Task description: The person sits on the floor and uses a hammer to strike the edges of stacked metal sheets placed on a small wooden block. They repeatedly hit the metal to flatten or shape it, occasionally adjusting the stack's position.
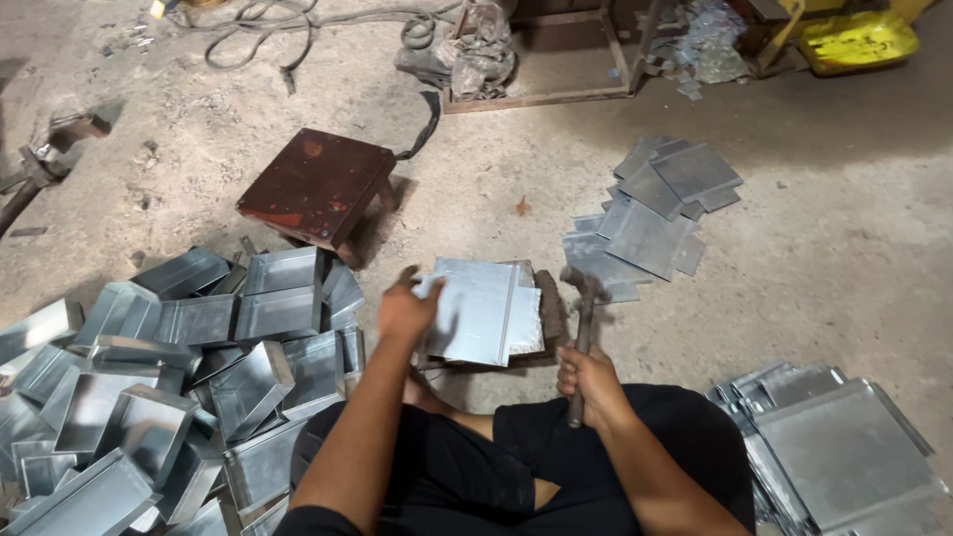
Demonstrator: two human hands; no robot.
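My left hand [407, 308] rests on the left edge of a folded sheet-metal piece [483, 310], fingers spread over it. The piece lies flat on a dark block [549, 303] on the floor in front of my crossed legs. In my right hand [588, 380] is the handle of a hammer [584, 298], gripped tight. Its head sits just right of the metal piece, beside the block's edge.
A heap of bent metal trays [199, 367] fills the left. Flat metal sheets [650, 213] lie at the upper right and another stack [844, 447] at the lower right. A small brown stool [318, 184] stands beyond. Cables and a metal frame [546, 60] lie at the back.
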